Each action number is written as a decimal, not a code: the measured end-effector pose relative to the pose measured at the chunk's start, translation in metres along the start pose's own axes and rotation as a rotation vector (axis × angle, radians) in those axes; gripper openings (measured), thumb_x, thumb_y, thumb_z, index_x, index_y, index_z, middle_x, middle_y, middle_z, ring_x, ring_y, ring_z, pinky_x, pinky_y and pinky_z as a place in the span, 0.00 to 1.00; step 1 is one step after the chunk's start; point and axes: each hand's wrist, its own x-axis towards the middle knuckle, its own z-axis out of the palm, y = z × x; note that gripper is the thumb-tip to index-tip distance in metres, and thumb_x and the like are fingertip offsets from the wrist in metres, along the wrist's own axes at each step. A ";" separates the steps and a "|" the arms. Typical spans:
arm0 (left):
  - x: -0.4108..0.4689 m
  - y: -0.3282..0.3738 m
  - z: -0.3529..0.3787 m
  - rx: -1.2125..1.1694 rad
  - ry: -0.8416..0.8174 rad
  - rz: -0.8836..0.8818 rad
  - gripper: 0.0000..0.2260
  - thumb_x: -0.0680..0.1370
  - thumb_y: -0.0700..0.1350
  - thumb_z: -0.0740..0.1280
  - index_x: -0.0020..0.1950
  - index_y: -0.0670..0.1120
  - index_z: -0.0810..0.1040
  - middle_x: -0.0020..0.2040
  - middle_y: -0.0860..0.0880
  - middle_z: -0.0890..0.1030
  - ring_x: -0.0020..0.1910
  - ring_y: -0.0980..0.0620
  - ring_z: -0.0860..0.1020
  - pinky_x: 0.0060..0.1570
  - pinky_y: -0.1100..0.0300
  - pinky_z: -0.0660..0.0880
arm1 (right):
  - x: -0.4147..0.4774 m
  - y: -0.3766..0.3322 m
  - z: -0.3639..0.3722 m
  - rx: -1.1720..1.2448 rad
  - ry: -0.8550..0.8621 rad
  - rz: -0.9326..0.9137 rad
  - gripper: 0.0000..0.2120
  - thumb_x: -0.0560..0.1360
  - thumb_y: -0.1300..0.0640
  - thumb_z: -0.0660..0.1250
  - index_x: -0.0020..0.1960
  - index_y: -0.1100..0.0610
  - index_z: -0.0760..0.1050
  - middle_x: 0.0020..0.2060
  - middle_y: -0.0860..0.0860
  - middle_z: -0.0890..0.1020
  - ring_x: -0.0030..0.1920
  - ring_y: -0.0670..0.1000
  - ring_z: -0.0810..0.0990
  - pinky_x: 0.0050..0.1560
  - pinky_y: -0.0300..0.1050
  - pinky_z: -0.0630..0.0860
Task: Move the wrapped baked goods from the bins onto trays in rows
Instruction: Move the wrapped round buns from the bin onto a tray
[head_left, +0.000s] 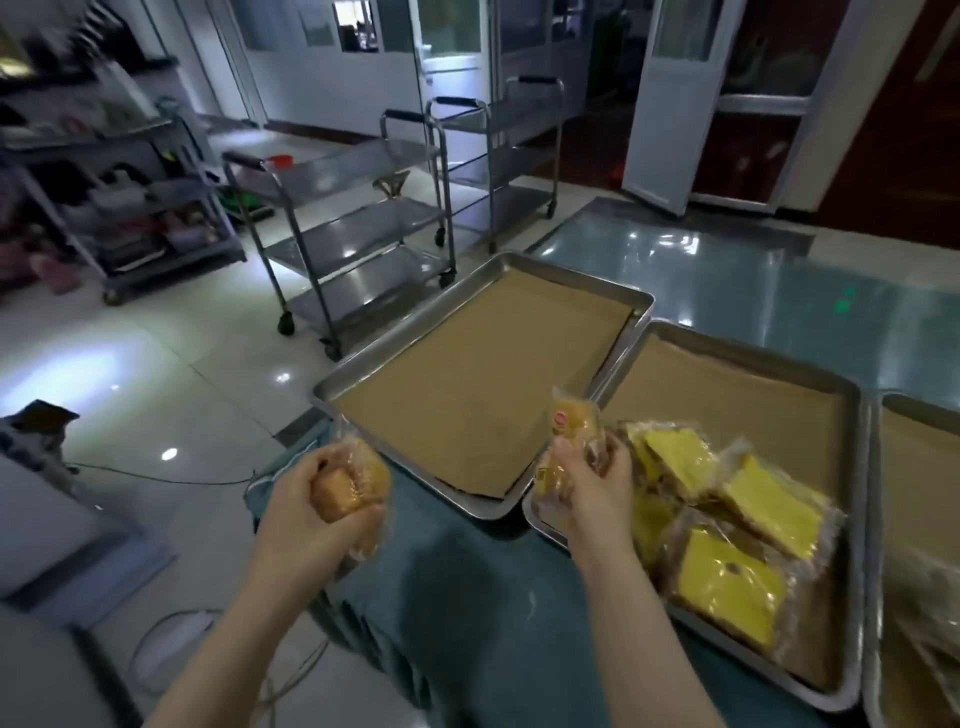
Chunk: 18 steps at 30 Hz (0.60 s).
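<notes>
Left hand (317, 499) grips a wrapped bun (358, 483); right hand (587, 483) clutches another bun (571, 421); empty tray (363, 374) at twelve o'clock.

Three trays sit side by side on the table (467, 597): the left tray (363, 374) lies farthest out, the middle tray (860, 467) just right of it and nearer, rims touching, the right tray (878, 571) cut off at the edge. Wrapped cakes (727, 519) pile on the middle tray's near half. Left hand (311, 499) holds one wrapped bun (358, 483) over the table's left edge; right hand (587, 488) holds another bun (571, 421) above the near corners where the left and middle trays meet. Carts (358, 234) stand far left on the floor.
</notes>
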 end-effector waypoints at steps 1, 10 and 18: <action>0.016 -0.002 -0.003 0.015 -0.003 -0.002 0.27 0.66 0.41 0.76 0.59 0.60 0.71 0.58 0.45 0.74 0.45 0.45 0.79 0.30 0.55 0.79 | 0.013 0.005 0.012 -0.028 0.011 -0.019 0.27 0.69 0.51 0.75 0.64 0.45 0.68 0.58 0.47 0.77 0.55 0.52 0.79 0.52 0.58 0.79; 0.129 -0.021 0.001 0.080 -0.212 0.096 0.26 0.66 0.43 0.76 0.56 0.63 0.70 0.55 0.49 0.74 0.45 0.53 0.79 0.37 0.56 0.79 | 0.069 0.080 0.084 -0.816 -0.059 -0.316 0.29 0.68 0.56 0.76 0.64 0.45 0.68 0.58 0.44 0.68 0.58 0.47 0.73 0.62 0.43 0.70; 0.221 -0.044 0.056 0.230 -0.494 0.248 0.35 0.62 0.45 0.79 0.67 0.51 0.69 0.57 0.43 0.74 0.53 0.43 0.76 0.55 0.44 0.75 | 0.067 0.086 0.096 -1.418 -0.103 -0.190 0.38 0.72 0.34 0.63 0.76 0.45 0.52 0.77 0.47 0.51 0.76 0.54 0.43 0.73 0.58 0.42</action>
